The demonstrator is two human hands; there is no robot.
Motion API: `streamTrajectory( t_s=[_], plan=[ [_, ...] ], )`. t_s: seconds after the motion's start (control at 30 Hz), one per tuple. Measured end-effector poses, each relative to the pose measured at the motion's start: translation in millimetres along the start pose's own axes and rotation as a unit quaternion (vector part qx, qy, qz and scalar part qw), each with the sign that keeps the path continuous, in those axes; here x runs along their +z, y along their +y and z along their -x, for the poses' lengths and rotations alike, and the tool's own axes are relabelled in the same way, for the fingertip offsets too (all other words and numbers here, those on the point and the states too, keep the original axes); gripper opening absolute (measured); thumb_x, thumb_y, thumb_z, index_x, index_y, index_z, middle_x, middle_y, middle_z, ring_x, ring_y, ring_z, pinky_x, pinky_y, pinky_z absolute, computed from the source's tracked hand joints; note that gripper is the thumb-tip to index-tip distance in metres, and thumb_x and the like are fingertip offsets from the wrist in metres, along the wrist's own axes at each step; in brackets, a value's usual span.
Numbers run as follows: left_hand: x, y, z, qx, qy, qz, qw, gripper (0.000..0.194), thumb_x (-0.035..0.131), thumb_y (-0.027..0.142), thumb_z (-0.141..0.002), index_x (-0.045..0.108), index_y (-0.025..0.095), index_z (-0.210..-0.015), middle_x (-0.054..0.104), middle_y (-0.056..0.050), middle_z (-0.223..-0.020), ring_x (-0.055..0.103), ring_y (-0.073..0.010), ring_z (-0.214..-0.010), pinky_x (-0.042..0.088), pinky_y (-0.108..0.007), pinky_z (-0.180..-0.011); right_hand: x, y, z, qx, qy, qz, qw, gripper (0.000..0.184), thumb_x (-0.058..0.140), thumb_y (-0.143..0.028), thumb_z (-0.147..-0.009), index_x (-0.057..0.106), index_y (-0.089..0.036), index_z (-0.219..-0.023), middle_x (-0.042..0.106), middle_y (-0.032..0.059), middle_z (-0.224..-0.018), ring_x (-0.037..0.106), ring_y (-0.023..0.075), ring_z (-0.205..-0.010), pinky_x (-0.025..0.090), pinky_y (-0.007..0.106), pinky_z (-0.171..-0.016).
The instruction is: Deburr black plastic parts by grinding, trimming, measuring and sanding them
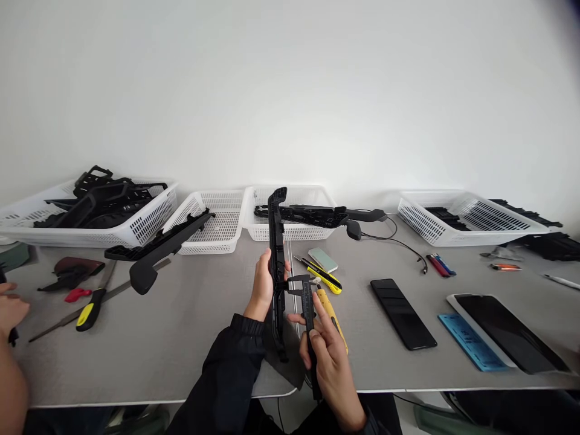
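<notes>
My left hand is closed around a long black plastic part, holding it upright over the front of the table. In my right hand is a black caliper, its jaws pointing left against the middle of the part. Whether the jaws grip a rib or only touch it, I cannot tell. Just right of the caliper lie a yellow-handled tool and a yellow-and-black utility knife. A pale green box-like piece lies behind the knife.
White baskets line the wall, several holding black parts; one long part juts forward. A file and a yellow-black handled tool lie left. Phones and a blue piece lie right. Another person's hand is far left.
</notes>
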State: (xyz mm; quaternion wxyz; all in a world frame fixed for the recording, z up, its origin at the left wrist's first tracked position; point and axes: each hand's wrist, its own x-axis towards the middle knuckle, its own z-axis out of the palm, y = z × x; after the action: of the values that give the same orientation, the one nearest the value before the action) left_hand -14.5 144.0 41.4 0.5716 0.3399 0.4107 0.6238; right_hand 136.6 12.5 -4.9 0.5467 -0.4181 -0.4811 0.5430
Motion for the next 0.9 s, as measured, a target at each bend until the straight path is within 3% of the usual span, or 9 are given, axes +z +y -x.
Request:
streamTrajectory(
  t_s=[0.57,0.67,0.8,0.9],
  plan=[
    [0.2,-1.6,-0.5,0.012,-0.006,-0.008,1.0,0.065,0.055,0.07,-0.096,0.074,0.014,-0.125,0.071,-0.001,-0.069,0.055,-0.0136,-0.047,0.045,-0.025,-0.046,-0.1,-4.3,1.1,0.018,0.015,-0.004,1.0,0.065,0.051,-0.044,-0.11,0.038,-0.031,-0.173,0.08,0.014,-0.125,0.049,0.0117,-0.05,0.053,0.033,-0.053],
    [2.1,5.1,1.7,0.043,0.033,-0.002,0.999,0.06,0.058,0.067,-0.096,0.072,0.015,-0.122,0.068,0.0,-0.07,0.054,-0.0134,-0.048,0.045,-0.025,-0.044,-1.3,-5.1,-6.7,0.04,0.03,-0.012,0.999,0.07,0.054,-0.054,-0.109,0.041,-0.025,-0.172,0.082,0.013,-0.114,0.05,0.0125,-0.048,0.051,0.033,-0.053],
    [1.8,19.7,6.3,0.145,0.146,0.012,0.979,0.05,0.06,0.054,-0.1,0.065,0.019,-0.134,0.063,0.004,-0.071,0.052,-0.0128,-0.051,0.047,-0.023,-0.048,3.2,-0.5,-31.6,0.081,0.074,0.042,0.993,0.081,0.056,-0.063,-0.105,0.045,-0.012,-0.168,0.08,0.0089,-0.091,0.054,0.0158,-0.046,0.047,0.032,-0.048],
    [1.0,29.3,11.5,0.196,0.167,-0.01,0.966,0.05,0.059,0.053,-0.102,0.063,0.02,-0.14,0.06,0.004,-0.072,0.052,-0.0134,-0.053,0.049,-0.024,-0.051,10.0,6.4,-47.5,0.087,0.054,0.145,0.984,0.067,0.053,-0.057,-0.105,0.062,-0.011,-0.154,0.082,0.0113,-0.095,0.066,0.0215,-0.055,0.053,0.035,-0.054]
  ],
)
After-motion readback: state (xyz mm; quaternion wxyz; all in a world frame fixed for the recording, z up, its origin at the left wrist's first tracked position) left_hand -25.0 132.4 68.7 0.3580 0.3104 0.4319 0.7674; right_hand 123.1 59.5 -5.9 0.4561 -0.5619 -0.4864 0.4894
